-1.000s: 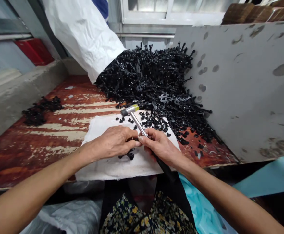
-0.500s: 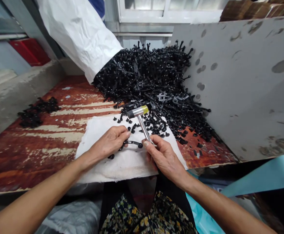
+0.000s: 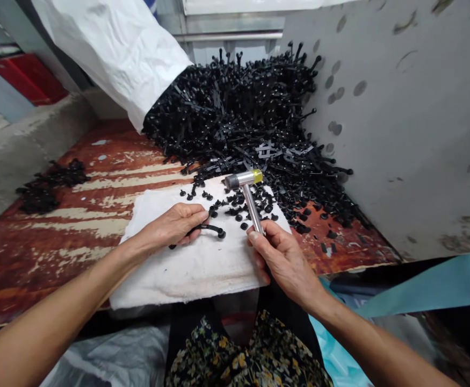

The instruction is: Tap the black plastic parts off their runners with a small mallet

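Here, the left fingers (image 3: 190, 209) pinch a black strip (image 3: 211, 229); the right fingers (image 3: 274, 228) encircle a tilted hammer (image 3: 251, 202).

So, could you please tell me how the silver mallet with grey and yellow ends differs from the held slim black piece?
The silver metal mallet with grey and yellow ends is bulkier; the slim black piece with a round end is thinner. The mallet points forward, while the piece points right. The right hand holds the mallet; the left hand holds the piece. Both are held.
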`<move>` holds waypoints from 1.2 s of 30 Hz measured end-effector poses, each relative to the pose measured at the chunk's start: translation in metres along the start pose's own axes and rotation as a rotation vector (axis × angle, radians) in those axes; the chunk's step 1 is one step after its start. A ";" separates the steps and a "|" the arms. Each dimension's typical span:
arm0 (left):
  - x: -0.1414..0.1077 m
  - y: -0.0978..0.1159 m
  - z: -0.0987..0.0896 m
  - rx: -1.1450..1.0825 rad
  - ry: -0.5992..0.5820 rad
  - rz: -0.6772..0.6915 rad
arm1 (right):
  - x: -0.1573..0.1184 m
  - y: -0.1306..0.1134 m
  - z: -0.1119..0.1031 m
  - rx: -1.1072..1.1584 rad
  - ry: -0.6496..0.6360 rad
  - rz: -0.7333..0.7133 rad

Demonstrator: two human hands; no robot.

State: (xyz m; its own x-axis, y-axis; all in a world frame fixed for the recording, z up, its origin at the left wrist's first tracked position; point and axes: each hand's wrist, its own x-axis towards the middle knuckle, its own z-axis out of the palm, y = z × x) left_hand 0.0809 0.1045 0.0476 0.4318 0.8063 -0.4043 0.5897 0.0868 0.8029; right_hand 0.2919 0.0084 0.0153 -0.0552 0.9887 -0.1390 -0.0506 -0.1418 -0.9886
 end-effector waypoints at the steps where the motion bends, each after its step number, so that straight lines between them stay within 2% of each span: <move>1: 0.000 -0.001 0.000 0.009 -0.010 0.001 | 0.000 0.000 0.000 0.004 -0.001 0.001; 9: 0.002 -0.001 0.000 0.037 -0.007 -0.011 | 0.000 0.001 -0.001 0.027 -0.010 0.004; 17: 0.000 0.012 0.003 0.017 0.019 -0.066 | 0.001 0.000 -0.001 0.019 -0.011 0.011; 22: 0.001 0.006 0.001 0.057 -0.013 -0.029 | 0.000 0.001 -0.002 0.007 -0.021 0.006; 29: 0.003 0.013 -0.001 0.205 0.050 0.106 | 0.001 0.000 -0.003 -0.015 -0.015 -0.019; 33: 0.003 0.018 0.001 0.169 0.017 0.040 | 0.001 0.001 -0.002 0.000 -0.030 0.000; 36: 0.003 0.018 0.002 0.154 0.039 0.011 | 0.000 0.001 -0.001 0.042 -0.034 0.006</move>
State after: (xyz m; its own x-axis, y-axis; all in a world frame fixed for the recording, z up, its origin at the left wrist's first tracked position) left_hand 0.0942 0.1073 0.0600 0.4134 0.8292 -0.3761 0.6841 -0.0102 0.7293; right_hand 0.2927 0.0086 0.0141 -0.0893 0.9858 -0.1420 -0.0915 -0.1501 -0.9844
